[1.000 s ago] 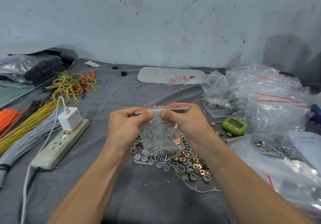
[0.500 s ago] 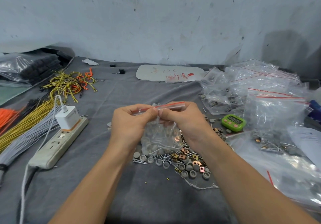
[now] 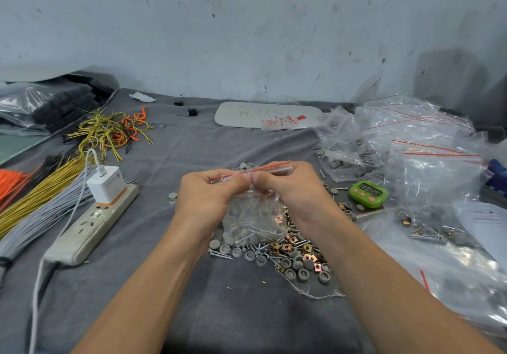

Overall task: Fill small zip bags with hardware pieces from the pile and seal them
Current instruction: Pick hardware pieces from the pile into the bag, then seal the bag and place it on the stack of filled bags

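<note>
Sealing, seemingly: small clear zip bag with red strip (image 3: pixel 253 216), part-filled, held over loose pile of grey caps, screws and copper clips (image 3: pixel 296 257). Pinched mid-strip by fingers of left hand (image 3: pixel 208 200) and right hand (image 3: pixel 299 191). Next, likely: firm pressing outward along strip.

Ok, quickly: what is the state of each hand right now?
The left hand pinches the zip bag at its red seal strip.
The right hand pinches the same strip.
</note>
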Tool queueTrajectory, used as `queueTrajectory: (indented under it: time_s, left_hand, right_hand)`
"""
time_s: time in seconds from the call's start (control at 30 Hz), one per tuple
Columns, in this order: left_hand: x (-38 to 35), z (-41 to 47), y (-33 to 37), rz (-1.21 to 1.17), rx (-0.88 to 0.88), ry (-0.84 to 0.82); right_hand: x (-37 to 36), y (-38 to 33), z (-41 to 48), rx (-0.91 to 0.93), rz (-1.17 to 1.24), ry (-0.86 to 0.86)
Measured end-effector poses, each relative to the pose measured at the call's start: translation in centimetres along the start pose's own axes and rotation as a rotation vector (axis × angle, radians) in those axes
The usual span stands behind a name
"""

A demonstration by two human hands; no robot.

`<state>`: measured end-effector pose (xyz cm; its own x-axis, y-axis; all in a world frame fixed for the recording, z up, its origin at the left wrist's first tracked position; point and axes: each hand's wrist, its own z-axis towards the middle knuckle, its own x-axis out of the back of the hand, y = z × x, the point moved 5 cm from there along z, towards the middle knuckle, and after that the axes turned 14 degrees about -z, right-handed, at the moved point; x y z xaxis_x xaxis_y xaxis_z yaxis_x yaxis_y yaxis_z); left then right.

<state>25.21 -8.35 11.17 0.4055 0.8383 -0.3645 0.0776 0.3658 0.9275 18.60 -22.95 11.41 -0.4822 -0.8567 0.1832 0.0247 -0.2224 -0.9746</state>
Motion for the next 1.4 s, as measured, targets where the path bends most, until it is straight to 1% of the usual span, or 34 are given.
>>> queueTrajectory:
  time_s: [0.23, 0.33, 0.47, 0.53, 0.77, 0.93, 1.1, 1.4]
  left_hand:
    - [0.1, 0.1, 0.1, 0.028, -0.068, 0.061]
    - [0.3, 0.1, 0.0, 0.008, -0.037, 0.058]
    - [0.7, 0.2, 0.1, 0.002, -0.026, 0.077]
    - [0.9, 0.2, 0.2, -0.002, -0.033, 0.092]
    - [0.6, 0.0, 0.8, -0.04, -0.046, 0.062]
    - [0.5, -0.2, 0.4, -0.091, 0.005, 0.097]
    - [0.4, -0.2, 0.2, -0.126, 0.042, 0.092]
    - [0.7, 0.0, 0.2, -0.055, 0.021, 0.108]
  right_hand:
    - [-0.7, -0.4, -0.1, 0.004, 0.005, -0.006]
    - [-0.5, -0.7, -0.3, -0.015, 0.0, -0.008]
    - [0.7, -0.6, -0.3, -0.105, 0.006, 0.032]
    - [0.9, -0.7, -0.4, -0.098, 0.024, 0.037]
    - [0.8, -1.1, -0.6, -0.066, -0.015, 0.038]
    - [0.8, -1.1, -0.5, -0.066, -0.036, 0.023]
    - [0.8, -0.8, -0.4, -0.108, 0.025, -0.001]
    - [0.8, -0.8, -0.4, -0.139, 0.093, 0.011]
